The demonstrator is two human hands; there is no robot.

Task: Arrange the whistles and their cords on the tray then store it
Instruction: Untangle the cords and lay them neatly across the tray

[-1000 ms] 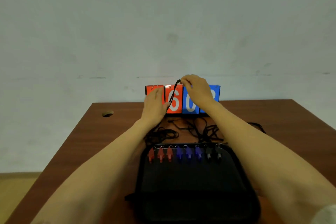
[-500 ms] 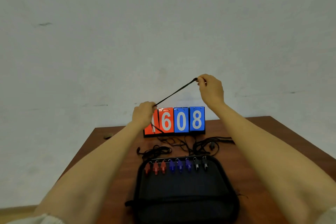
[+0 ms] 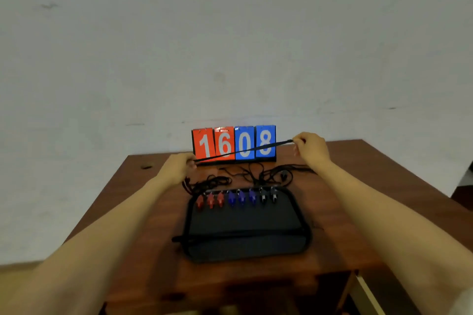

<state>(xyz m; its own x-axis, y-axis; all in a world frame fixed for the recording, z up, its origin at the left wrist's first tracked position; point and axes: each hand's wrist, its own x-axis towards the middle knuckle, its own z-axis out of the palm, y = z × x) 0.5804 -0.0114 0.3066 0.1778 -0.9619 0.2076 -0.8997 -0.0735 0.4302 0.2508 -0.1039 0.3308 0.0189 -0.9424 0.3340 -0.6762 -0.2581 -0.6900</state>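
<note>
A black cord is stretched taut in the air in front of the scoreboard. My left hand pinches its lower left end and my right hand pinches its upper right end. Below lies a black tray on the brown table. Several whistles stand in a row along the tray's far edge: red whistles at left, blue whistles in the middle, black whistles at right. More loose black cords lie tangled on the table behind the tray.
A flip scoreboard reading 1608 stands at the table's far edge against the pale wall. A round cable hole sits in the table's far left corner. A dark object shows at the right edge.
My hands have spread farther apart and dropped lower, pulling the cord longer and flatter across the scoreboard. The camera has tilted, so the table sits lower in view.
</note>
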